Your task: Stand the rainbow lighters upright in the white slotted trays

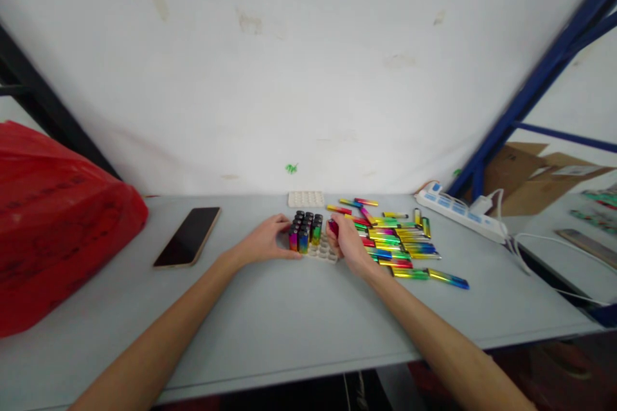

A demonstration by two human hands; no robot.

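A pale tray with round holes (pixel 324 253) sits at the middle of the table, with several upright lighters (pixel 303 243) in its left part. These lighters have shiny rainbow bodies and black tops. My left hand (pixel 263 241) is around the tray's left end, thumb at the front corner and fingers curled behind. Over the tray's right side, my right hand (pixel 349 244) pinches a purple-red lighter (pixel 333 227); its lower end is partly hidden. Just right of that hand lies a spread of loose shiny lighters (pixel 388 239) in yellow, green, red and blue.
A second pale tray (pixel 306 198) lies by the wall. To the left are a dark-screened phone (pixel 189 237) and a red plastic bag (pixel 62 225). A white power strip (pixel 460 212) with cables lies at right, near blue shelf posts and a cardboard box (pixel 518 180).
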